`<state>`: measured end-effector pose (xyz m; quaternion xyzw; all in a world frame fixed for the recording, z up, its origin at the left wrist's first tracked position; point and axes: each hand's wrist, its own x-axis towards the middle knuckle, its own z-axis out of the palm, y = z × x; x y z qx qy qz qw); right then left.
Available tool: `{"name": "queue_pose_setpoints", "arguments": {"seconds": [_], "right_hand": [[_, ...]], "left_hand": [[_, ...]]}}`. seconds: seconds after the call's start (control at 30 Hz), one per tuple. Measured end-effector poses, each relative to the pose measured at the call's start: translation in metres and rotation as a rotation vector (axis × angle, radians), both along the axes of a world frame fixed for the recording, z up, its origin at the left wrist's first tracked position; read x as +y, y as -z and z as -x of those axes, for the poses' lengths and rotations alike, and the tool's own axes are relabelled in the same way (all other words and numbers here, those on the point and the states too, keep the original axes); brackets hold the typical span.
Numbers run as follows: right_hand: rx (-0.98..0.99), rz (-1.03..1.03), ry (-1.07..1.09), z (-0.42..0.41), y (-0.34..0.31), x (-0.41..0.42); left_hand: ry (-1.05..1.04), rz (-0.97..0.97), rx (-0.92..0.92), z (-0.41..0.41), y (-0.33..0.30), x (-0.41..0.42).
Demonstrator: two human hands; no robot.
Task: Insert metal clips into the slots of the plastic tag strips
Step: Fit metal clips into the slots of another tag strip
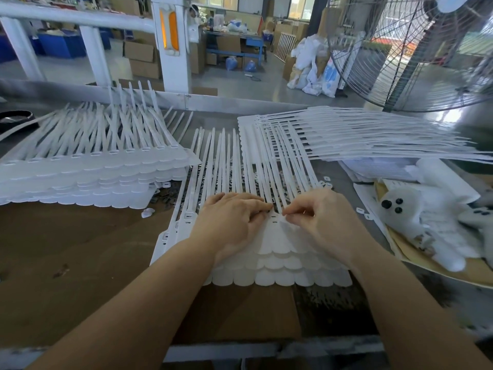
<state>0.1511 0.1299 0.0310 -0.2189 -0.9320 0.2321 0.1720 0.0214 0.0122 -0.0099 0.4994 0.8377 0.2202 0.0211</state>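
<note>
White tag strips (277,265) lie stacked on the table (80,249), scalloped ends toward the person, thin tails fanning away over dark clips (170,194). Left hand (232,222) presses the top strip; right hand (322,220) pinches something too small to identify at a slot.

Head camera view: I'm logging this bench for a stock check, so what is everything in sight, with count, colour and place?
tag strips under the hands: one layered stack, white, centre of the bench
tag strip pile: one, white, left of the bench
fanned tag strips: one pile, white, right rear
metal clips: too many and too small to count, dark, loose between the left pile and the centre stack
cardboard: brown, covering the bench front
plush toy: one, white with black eyes, right edge
fan: one, wire-guarded, upper right
left hand: resting on the centre stack
right hand: fingertips pinching at a slot; the clip itself is too small to make out
</note>
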Motion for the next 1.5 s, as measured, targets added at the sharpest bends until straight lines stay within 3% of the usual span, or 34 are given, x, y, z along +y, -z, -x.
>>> {"name": "queue_pose_setpoints", "arguments": {"seconds": [0.17,0.5,1.13,1.5], "right_hand": [[0.094,-0.050,0.046,-0.012,0.004,0.001],[0.085,-0.078,-0.055,-0.025,0.006,-0.001],[0.201,0.249,0.168,-0.023,0.011,0.008],[0.153,0.228,0.254,-0.021,0.005,0.025]], "left_hand": [[-0.002,0.021,-0.003,0.000,-0.002,0.000],[0.004,0.010,-0.011,0.000,-0.003,0.000],[0.004,-0.009,-0.004,0.001,0.000,0.000],[0.012,-0.014,-0.010,0.001,-0.001,0.000]]}}
